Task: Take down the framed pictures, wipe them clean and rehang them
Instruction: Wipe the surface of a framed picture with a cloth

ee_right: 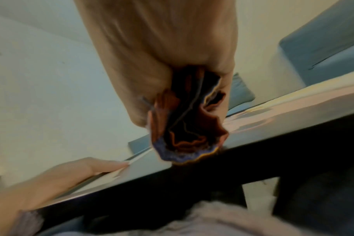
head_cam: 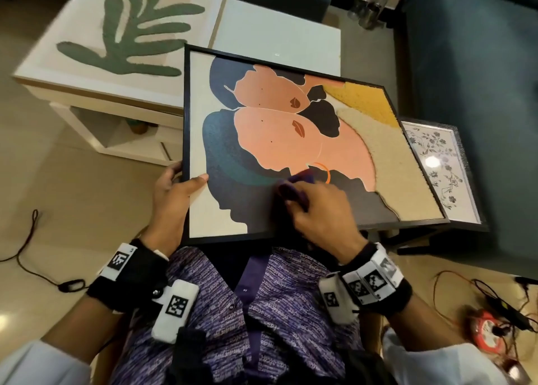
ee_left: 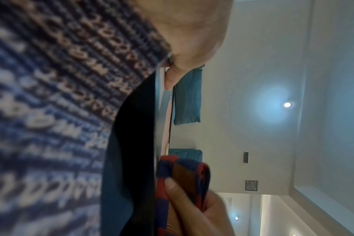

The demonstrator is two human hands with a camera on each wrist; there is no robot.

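— Where's the picture?

— The black-framed portrait lies tilted across my lap. My left hand grips its left edge, thumb over the glass.

— And the right?

— My right hand is bunched around the checked cloth, pressing it on the glass near the lower edge.

— Others?

— The leaf picture lies on the white table; the floral one is just beside the portrait.

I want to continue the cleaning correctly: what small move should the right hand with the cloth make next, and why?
Probably sweep the cloth up across the glass: the right hand presses it near the black-framed picture's lower edge, while the left hand grips the frame.
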